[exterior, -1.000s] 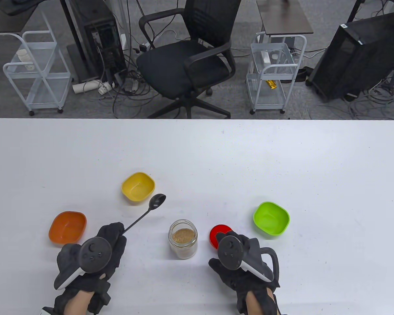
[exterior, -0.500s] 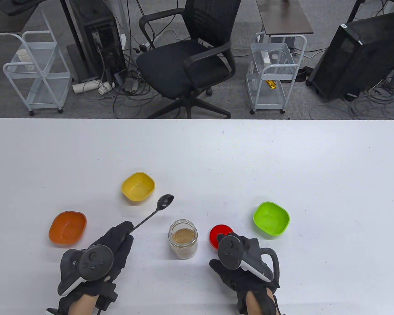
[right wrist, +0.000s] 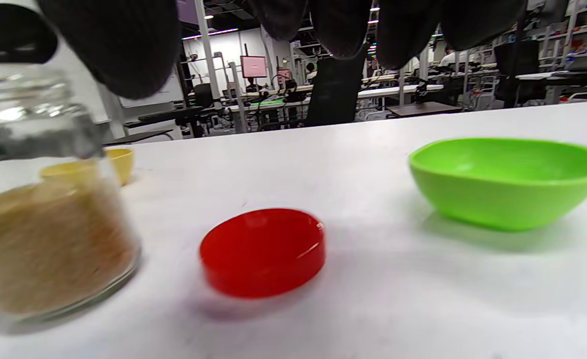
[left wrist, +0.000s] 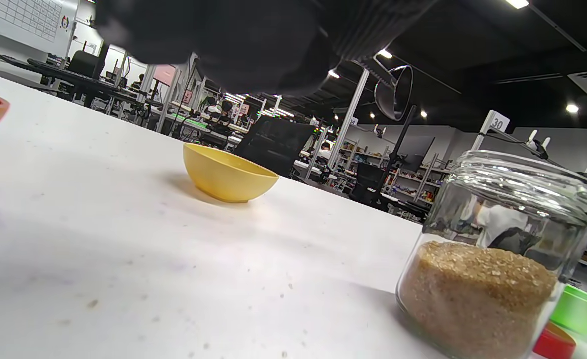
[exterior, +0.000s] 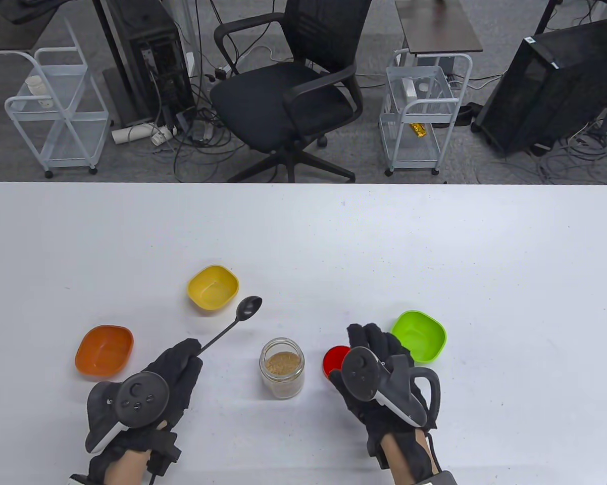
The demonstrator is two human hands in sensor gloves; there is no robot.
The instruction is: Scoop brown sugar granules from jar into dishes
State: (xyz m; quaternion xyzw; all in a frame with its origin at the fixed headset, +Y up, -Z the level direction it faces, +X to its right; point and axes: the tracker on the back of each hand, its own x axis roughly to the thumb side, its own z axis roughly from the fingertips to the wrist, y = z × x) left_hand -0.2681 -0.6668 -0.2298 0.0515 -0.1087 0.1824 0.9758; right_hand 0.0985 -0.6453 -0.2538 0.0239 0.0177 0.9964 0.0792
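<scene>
An open glass jar half full of brown sugar stands at the table's front centre; it also shows in the left wrist view and the right wrist view. My left hand grips the handle of a black spoon, its empty bowl raised between the jar and the yellow dish. My right hand is empty with fingers spread, above the red lid and beside the green dish. An orange dish sits at the left.
The red lid lies flat between the jar and the green dish. The yellow dish is empty. The white table stretches far behind the dishes. An office chair and carts stand beyond its far edge.
My right hand has lifted and moved forward over the red lid, towards the green dish, fingers spreading. My left hand shifted the spoon right, then slightly back left.
</scene>
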